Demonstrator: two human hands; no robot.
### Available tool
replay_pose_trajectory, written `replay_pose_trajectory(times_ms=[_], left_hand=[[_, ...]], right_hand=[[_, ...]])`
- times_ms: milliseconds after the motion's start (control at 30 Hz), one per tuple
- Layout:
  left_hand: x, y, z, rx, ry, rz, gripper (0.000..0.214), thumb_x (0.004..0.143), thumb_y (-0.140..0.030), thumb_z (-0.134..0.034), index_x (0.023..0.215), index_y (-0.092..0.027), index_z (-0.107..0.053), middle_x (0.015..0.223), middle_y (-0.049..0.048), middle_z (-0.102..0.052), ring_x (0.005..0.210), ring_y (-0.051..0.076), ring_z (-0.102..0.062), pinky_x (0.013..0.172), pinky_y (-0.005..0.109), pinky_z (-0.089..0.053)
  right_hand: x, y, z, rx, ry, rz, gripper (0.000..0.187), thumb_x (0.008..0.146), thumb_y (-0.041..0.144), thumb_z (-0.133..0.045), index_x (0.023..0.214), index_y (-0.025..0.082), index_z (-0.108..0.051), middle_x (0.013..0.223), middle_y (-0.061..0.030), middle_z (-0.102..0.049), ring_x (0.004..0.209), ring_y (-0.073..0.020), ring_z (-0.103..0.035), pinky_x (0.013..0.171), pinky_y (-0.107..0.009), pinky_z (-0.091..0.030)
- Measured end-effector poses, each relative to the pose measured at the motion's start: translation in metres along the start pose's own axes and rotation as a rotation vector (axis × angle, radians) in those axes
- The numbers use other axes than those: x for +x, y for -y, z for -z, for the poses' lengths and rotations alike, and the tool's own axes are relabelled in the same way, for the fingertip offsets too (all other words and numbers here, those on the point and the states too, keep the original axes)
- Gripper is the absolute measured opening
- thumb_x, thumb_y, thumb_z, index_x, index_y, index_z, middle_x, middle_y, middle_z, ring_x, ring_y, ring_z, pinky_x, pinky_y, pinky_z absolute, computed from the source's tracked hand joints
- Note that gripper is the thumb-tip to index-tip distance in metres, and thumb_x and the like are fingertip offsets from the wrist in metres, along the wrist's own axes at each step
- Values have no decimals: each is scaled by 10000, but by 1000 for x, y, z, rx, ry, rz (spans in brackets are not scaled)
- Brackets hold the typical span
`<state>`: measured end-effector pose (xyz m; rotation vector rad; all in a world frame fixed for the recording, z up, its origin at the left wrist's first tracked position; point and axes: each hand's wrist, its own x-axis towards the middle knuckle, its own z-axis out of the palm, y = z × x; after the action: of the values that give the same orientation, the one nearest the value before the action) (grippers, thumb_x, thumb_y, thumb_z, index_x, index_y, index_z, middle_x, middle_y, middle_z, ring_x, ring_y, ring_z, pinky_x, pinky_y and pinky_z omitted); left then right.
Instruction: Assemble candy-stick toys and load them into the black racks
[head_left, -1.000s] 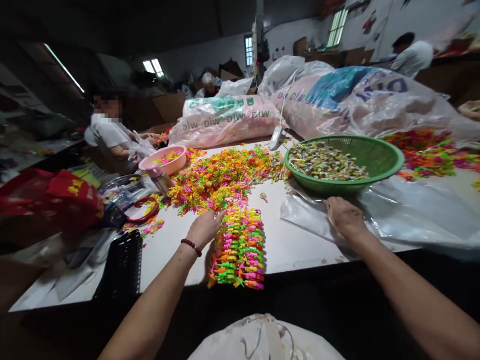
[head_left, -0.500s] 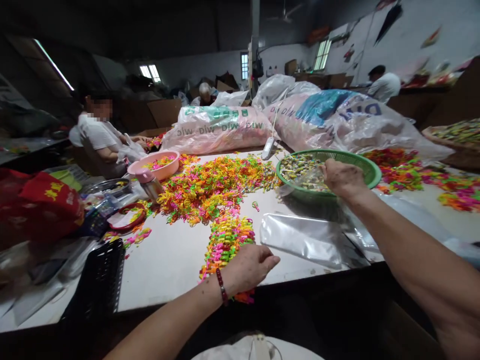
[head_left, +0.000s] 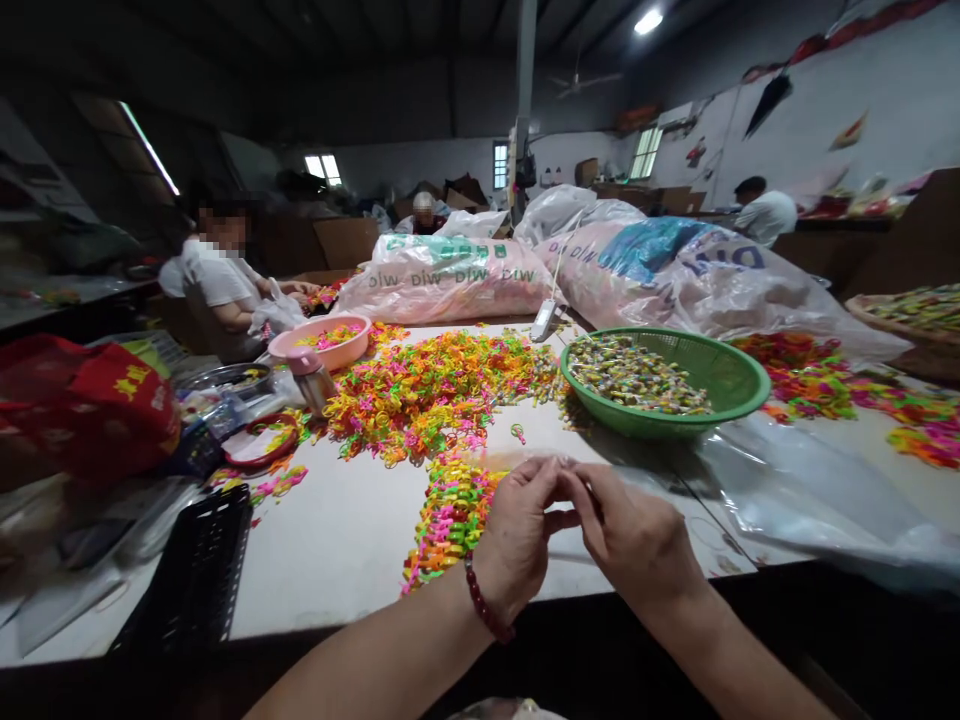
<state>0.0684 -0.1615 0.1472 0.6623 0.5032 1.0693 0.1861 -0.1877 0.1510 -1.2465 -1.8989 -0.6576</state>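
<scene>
My left hand (head_left: 521, 525), with a dark red bead bracelet (head_left: 484, 600) at its wrist, is closed in a pinch. My right hand (head_left: 637, 530) pinches too, its fingertips touching the left ones. Thin clear plastic film, apparently a clear plastic bag (head_left: 637, 478), shows at and behind the fingers; its edges are blurred. Just left of the hands lies a stacked row of colourful small plastic pieces (head_left: 446, 515), partly covered by my left hand and wrist. Beyond it spreads a loose heap of similar pieces (head_left: 427, 385). Behind my right hand stands a green basket (head_left: 735, 385) of small wrapped pieces.
Left on the table are a black plastic rack (head_left: 191, 570), a red dish (head_left: 289, 440), a steel flask (head_left: 313, 385) and a pink bowl (head_left: 352, 345). Large filled sacks (head_left: 450, 275) line the back. Clear plastic sheeting (head_left: 795, 490) lies at right. A co-worker (head_left: 217, 280) sits at far left.
My right hand has left the green basket and come down to the middle. My left hand has risen to meet it, and both now pinch together. The view has tilted up slightly.
</scene>
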Motion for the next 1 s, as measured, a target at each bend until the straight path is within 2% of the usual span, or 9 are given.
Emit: replay_pose_trajectory(times_ms=[167,400,567,600,667,733,800,900,1000], left_hand=[[-1,15,26,167,-83,66,403,594,-431,-821,657,-131,-559,610,-23,-510,559,69,-442,567,217,-358],[-2,25,37,764,-75,-9,479,761,-544,-621,553,-188,-379,515,-67,-344,512,75,-299,511,241,-252],[-19,17,48,1497,22,9,250,810,-288,-536,589,-175,-500,582,2,-463,581,133,-441,591,279,-366],[-22,16,49,1613,24,-51,113,790,-235,-541,717,-157,-579,716,48,-555,673,167,-509,652,299,-410],[-24,13,50,1683,-16,-223,376,768,-207,-575,1131,-110,-561,1118,161,-569,950,247,-558,807,349,-453],[-19,9,48,1607,-94,-380,709,771,-236,-617,1403,-109,-321,1343,200,-435,1127,269,-505,913,362,-440],[-7,1,46,1547,-117,-449,712,807,-261,-604,1435,-159,-283,1291,162,-495,1076,245,-534,896,342,-443],[18,-18,51,1575,-136,-432,255,910,-292,-464,1113,-207,-594,862,75,-623,756,203,-569,726,306,-425],[43,-43,66,1531,-284,-497,277,939,-357,-424,816,-200,-617,628,38,-532,606,177,-496,635,286,-346]], right_hand=[[-51,10,-8,247,153,-228,284,964,404,-488,1025,149,-596,557,48,-586,408,-83,-570,437,-184,-382],[-76,-12,2,553,511,-662,366,887,504,-529,666,213,-504,538,39,-526,481,-106,-524,461,-190,-422],[-86,-47,-3,740,197,-1189,368,694,514,-731,812,206,-567,731,-31,-685,705,-186,-675,641,-256,-535],[-85,-50,-4,840,111,-1270,418,640,505,-774,845,208,-562,727,-26,-683,672,-181,-669,622,-259,-537],[-78,-45,-7,1023,13,-1341,499,580,491,-817,903,213,-557,678,6,-647,549,-134,-610,530,-226,-506],[-70,-27,-8,1090,53,-1305,493,633,511,-786,960,213,-569,645,30,-600,475,-89,-525,449,-184,-442],[-66,-2,-9,1033,172,-1180,413,760,530,-681,997,209,-576,607,42,-550,442,-77,-464,398,-166,-372],[-69,28,-15,803,303,-801,315,860,472,-586,1020,202,-567,567,54,-501,429,-91,-450,403,-186,-339],[-74,23,-32,435,280,-465,210,888,391,-553,939,188,-561,565,35,-531,453,-118,-515,458,-215,-348]])
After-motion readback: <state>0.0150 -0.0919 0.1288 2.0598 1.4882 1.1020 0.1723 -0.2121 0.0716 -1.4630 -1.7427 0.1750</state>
